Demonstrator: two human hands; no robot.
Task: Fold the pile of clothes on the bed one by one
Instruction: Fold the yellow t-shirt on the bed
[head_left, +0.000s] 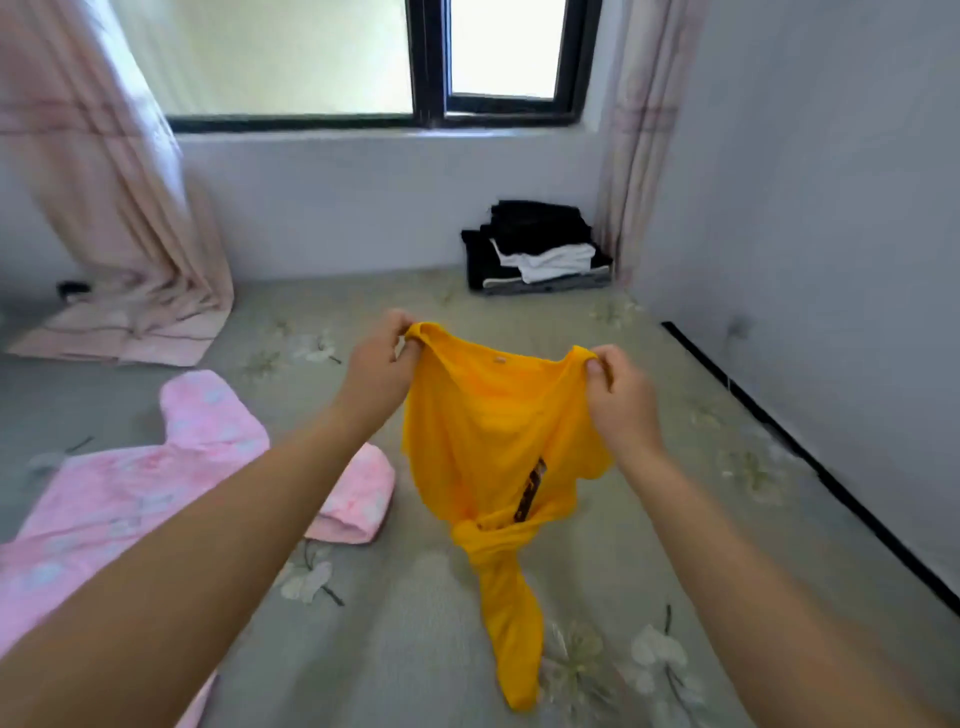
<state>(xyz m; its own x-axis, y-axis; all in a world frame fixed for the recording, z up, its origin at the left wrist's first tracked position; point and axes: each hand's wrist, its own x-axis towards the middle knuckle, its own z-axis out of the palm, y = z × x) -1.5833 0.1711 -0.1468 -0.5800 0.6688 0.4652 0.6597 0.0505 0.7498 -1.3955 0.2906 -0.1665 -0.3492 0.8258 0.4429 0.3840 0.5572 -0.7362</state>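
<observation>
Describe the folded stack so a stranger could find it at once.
Start at the window and drop to the bed's far right corner beside the curtain. The folded stack sits there: black and white, unlike the loose pink garment and the yellow shirt.

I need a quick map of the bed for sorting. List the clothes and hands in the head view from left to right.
pink garment → left hand → yellow shirt → right hand. The dark folded stack lies far back and overlaps the shirt's span, so I leave it unplaced.

Pink garment (119, 499) partly behind forearm
</observation>
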